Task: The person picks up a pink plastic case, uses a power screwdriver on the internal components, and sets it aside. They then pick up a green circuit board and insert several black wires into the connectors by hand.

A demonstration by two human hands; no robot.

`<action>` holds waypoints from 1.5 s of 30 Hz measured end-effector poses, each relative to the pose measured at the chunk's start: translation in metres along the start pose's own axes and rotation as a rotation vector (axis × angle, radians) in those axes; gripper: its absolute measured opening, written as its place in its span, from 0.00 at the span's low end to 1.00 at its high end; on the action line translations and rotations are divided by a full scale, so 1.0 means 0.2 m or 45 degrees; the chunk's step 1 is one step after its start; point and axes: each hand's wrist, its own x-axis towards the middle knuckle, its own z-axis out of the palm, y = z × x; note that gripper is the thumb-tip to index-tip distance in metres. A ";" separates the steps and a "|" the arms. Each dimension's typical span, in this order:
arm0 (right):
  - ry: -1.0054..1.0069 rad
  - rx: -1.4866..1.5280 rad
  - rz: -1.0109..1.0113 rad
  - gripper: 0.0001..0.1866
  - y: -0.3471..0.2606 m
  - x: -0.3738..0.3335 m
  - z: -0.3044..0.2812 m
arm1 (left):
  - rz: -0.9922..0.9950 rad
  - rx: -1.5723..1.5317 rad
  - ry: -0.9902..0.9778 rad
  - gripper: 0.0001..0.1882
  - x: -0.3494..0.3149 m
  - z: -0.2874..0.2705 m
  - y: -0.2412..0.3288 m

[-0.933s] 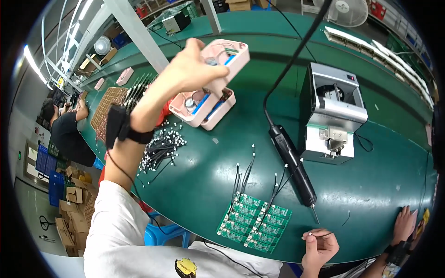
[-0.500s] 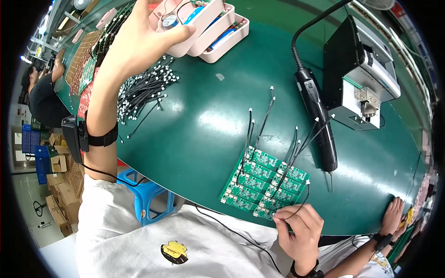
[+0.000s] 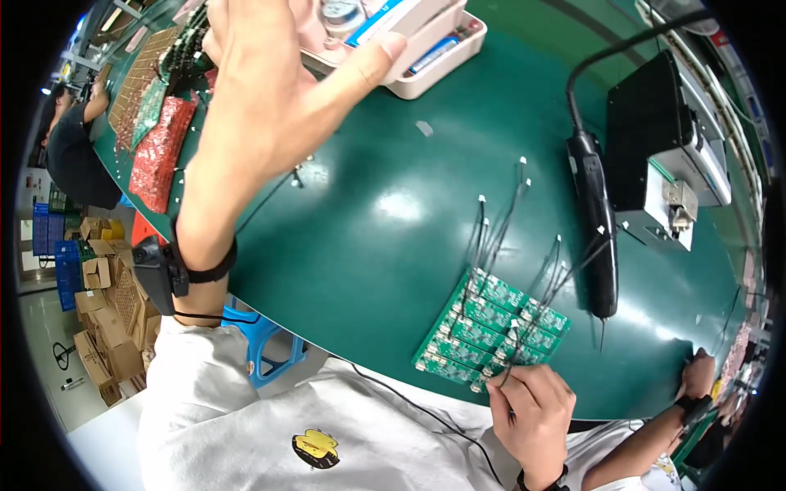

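Note:
A panel of green circuit boards (image 3: 463,331) lies near the table's front edge, with thin black cables (image 3: 499,229) with white connectors rising from it. At its lower right corner my right hand (image 3: 532,417) pinches a black cable (image 3: 513,352) between thumb and fingers. My left hand (image 3: 270,106) reaches far out at the upper left, thumb spread wide from the fingers, whose tips are partly out of view. That thumb overlaps the wall of a pale pink tiered box (image 3: 438,74) holding blue-wrapped items and a small round spool (image 3: 342,15); contact is unclear.
A black electric screwdriver (image 3: 598,221) on a thick cord stands right of the boards, beside a black machine (image 3: 647,123) with a metal fixture. Red bubble wrap (image 3: 162,155) lies at the left. Another person's hand (image 3: 698,372) rests at the right table edge. A blue stool (image 3: 266,348) stands below.
The view has shifted, so the table items sit farther right. My left hand appears larger and now covers most of the loose cable pile. My right hand stays at the panel's corner with the cable.

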 end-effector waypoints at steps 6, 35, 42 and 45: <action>-0.122 -0.090 -0.067 0.07 -0.03 0.00 -0.12 | 0.169 0.081 0.322 0.38 -0.08 -0.03 -0.24; -0.402 0.277 0.615 0.17 -0.03 0.13 -0.20 | -0.377 -0.168 -0.518 0.05 -0.37 -0.07 -0.53; -0.270 0.200 0.688 0.17 -0.03 0.08 -0.11 | -0.251 -0.255 -0.194 0.06 -0.39 -0.15 -0.49; -0.258 0.149 0.638 0.16 -0.05 0.06 -0.11 | -0.151 -0.280 -0.079 0.07 -0.43 -0.20 -0.41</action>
